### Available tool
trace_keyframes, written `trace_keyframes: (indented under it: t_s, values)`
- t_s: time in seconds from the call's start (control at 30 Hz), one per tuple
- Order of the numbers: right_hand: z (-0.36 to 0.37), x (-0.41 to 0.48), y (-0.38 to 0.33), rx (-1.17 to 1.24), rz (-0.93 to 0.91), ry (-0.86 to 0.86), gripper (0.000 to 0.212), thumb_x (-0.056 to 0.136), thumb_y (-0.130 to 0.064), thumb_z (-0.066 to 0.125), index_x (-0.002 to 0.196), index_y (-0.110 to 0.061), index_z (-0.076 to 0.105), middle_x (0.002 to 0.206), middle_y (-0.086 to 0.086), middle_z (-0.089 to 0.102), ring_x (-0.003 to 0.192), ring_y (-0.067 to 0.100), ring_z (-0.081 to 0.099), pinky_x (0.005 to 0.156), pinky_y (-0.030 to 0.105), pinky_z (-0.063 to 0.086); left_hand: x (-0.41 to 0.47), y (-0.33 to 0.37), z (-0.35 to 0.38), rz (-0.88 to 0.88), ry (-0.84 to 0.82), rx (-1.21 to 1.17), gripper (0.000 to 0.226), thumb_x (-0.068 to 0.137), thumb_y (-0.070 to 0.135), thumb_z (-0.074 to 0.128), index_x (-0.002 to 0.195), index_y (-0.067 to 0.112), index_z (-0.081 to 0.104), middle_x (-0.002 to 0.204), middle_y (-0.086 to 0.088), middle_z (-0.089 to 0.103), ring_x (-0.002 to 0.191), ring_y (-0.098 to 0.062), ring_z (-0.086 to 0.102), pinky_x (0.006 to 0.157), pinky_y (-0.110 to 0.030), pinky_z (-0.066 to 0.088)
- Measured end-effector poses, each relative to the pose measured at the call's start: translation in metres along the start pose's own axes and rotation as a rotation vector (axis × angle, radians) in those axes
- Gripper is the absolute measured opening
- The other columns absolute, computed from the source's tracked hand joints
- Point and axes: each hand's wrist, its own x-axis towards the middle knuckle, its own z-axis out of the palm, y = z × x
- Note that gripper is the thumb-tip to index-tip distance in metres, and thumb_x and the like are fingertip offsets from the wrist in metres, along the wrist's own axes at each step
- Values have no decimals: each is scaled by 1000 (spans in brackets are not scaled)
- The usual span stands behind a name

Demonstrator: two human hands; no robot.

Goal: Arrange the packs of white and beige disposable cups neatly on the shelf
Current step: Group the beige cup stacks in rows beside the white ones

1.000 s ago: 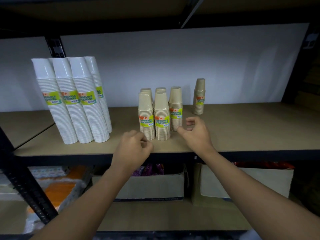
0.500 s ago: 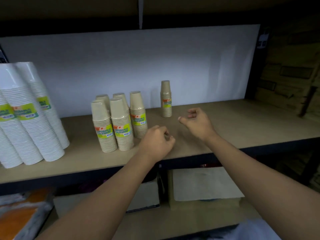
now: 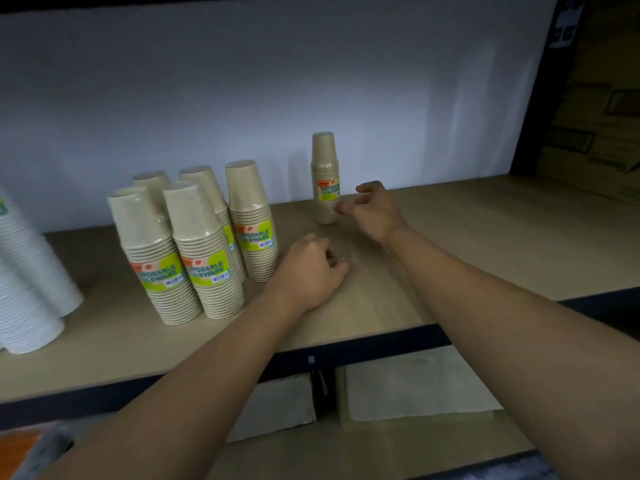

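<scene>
r fingers (image 3: pixel 367 187) loosely curled and spread, gripping nothing. thumb tip's just beside the lone beige pack (image 3: pixel 325 174), can't tell if touching. r hand (image 3: pixel 375 213) hovers over the shelf (image 3: pixel 491 244). l fingers (image 3: pixel 328 258) curled into a fist, empty. l hand (image 3: pixel 306 273) sits low, just right of the beige cluster (image 3: pixel 194 247), 5 packs upright. lone pack's upright near the back wall (image 3: pixel 311 81), apart from the cluster. white packs (image 3: pixel 27 292) far left, partly out of shot.

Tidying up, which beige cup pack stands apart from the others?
The lone beige pack near the right hand; the other five beige packs stand clustered further left.
</scene>
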Motion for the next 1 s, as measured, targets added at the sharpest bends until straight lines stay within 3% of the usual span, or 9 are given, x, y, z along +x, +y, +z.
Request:
trace_keyframes:
  t_s: [0.13,0.33,0.53,0.73,0.87,1.0]
  values:
    - [15,16,7,-37,-7,-28,76,81,-33,78,143,-14,38,134,8,52,123,22,54,97,29,44,3,-3,4,18,25,-2,24,85,30,62,94,9,69,101,-6,61,96,-23,61,85,-27,43]
    - [26,34,4,-19,-17,-51,82,81,-25,79,148,-11,33,146,12,47,131,25,50,108,38,42,4,-6,6,32,57,-19,23,85,30,63,93,10,70,101,-6,62,95,-23,61,83,-25,40]
    - [36,40,8,-14,-45,12,60,75,-22,83,125,-11,52,116,9,68,105,24,66,97,45,52,4,-7,8,32,64,-28,24,85,32,63,94,11,70,102,-5,62,96,-22,60,79,-22,36]
    - [21,16,2,-12,-77,54,54,78,-20,80,124,-9,53,105,2,64,99,21,65,94,43,53,-3,-2,3,39,51,-19,24,86,28,61,96,8,71,102,-10,64,98,-26,61,88,-29,45]
    - [-1,-11,-1,4,-91,73,54,78,-22,81,122,-11,53,108,1,65,101,20,66,94,42,54,-17,6,-4,50,27,-7,24,86,29,60,95,9,71,100,-9,63,94,-28,63,86,-35,49]
    - [-14,-49,-2,23,-117,114,42,77,-19,82,108,-20,54,99,-3,65,98,17,65,95,42,53,-38,12,-13,53,30,-10,24,84,30,62,93,10,71,97,-9,64,93,-27,63,86,-35,50]
